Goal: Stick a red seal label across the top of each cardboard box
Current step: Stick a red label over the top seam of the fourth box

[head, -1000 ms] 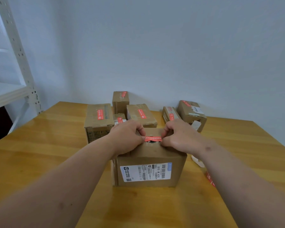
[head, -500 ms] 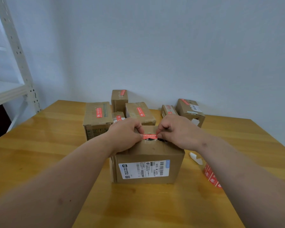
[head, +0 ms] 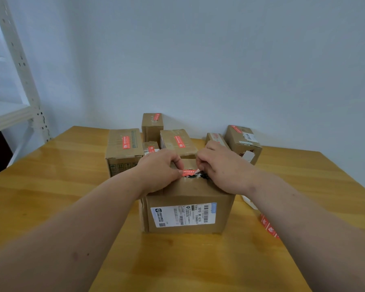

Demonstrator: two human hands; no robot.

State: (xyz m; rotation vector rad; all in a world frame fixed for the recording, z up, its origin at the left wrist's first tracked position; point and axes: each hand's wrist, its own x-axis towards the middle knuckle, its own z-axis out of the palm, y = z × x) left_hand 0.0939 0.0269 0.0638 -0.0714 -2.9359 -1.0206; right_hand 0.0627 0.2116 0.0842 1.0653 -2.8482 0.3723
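Two hands on the near cardboard box [head: 188, 199], mid-counter [head: 51, 186]. Left hand [head: 159, 171] and right hand [head: 219, 165] each pinch an end of the red seal label [head: 189, 172]. Since a second ago the label has dropped flatter onto the top seam; likely nearly stuck, pressing down remains. Six boxes behind [head: 124, 146] already sealed.
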